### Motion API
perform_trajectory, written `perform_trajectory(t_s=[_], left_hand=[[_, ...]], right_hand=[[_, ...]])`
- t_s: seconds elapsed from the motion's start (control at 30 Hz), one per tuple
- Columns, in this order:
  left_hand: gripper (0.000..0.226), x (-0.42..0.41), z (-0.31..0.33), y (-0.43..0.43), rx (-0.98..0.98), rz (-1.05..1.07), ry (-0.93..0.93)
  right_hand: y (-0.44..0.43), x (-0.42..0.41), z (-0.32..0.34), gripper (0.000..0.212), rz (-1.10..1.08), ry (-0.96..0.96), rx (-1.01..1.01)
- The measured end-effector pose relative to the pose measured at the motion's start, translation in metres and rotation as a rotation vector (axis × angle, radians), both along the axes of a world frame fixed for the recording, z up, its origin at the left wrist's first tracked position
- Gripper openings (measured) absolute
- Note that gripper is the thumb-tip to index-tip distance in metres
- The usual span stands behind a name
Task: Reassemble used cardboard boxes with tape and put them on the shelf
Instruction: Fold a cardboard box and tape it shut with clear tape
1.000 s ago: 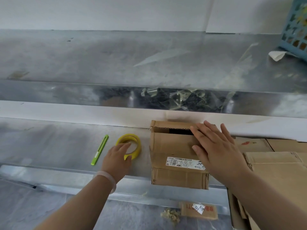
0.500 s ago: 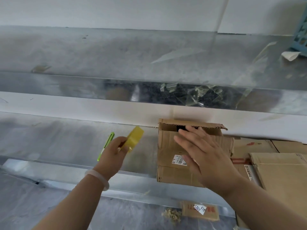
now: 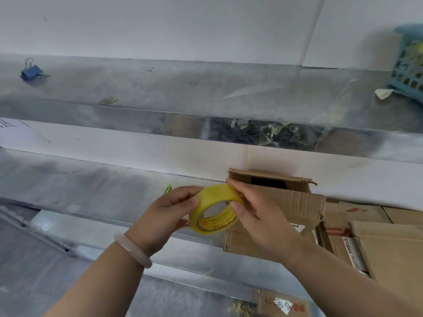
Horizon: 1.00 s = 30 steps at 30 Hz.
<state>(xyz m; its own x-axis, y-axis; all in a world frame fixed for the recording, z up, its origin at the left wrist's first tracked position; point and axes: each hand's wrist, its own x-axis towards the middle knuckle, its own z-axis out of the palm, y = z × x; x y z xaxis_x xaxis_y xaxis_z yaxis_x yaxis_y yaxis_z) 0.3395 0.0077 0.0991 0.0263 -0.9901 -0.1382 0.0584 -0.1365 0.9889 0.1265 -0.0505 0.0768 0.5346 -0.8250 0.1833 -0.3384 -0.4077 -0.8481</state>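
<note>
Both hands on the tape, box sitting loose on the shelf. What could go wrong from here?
1. The left hand and right hand both hold the tape roll, so nothing steadies the cardboard box. Its front seems to overhang the shelf edge, so it could tip off.
2. Its top flap stands open with a ragged edge and may spring wider before tape lands.

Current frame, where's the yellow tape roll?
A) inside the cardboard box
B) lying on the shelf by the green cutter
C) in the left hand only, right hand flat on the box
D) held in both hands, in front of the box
D: the left hand and the right hand both grip the yellow tape roll, held up in front of the cardboard box.
</note>
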Motion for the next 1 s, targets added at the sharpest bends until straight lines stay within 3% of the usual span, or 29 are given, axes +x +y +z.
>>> perform_trajectory(t_s=[0.13,0.27,0.37,0.5,0.7,0.87,1.0], left_hand=[[0.042,-0.002,0.010,0.001,0.062,-0.130,0.215],[0.063,-0.006,0.012,0.005,-0.074,-0.366,0.298],[0.068,-0.022,0.013,0.003,-0.129,-0.284,0.213],[0.057,-0.037,0.012,0.000,-0.123,-0.106,0.256],[0.050,-0.049,0.016,0.002,-0.214,0.136,-0.244],[0.055,-0.068,0.013,0.002,-0.295,0.156,-0.438],[0.055,-0.070,0.008,0.001,-0.313,0.124,-0.501]], right_hand=[[-0.005,-0.009,0.006,0.027,-0.135,-0.082,0.138],[-0.009,-0.014,0.011,0.008,-0.201,-0.138,0.361],[-0.004,-0.011,0.015,0.013,-0.212,-0.171,0.459],[-0.002,-0.014,0.011,0.013,-0.195,-0.181,0.529],[0.008,-0.033,0.028,0.019,-0.213,-0.182,0.148],[0.008,-0.027,0.033,0.025,-0.100,-0.005,-0.175],[0.005,-0.032,0.035,0.015,-0.106,0.050,-0.249]])
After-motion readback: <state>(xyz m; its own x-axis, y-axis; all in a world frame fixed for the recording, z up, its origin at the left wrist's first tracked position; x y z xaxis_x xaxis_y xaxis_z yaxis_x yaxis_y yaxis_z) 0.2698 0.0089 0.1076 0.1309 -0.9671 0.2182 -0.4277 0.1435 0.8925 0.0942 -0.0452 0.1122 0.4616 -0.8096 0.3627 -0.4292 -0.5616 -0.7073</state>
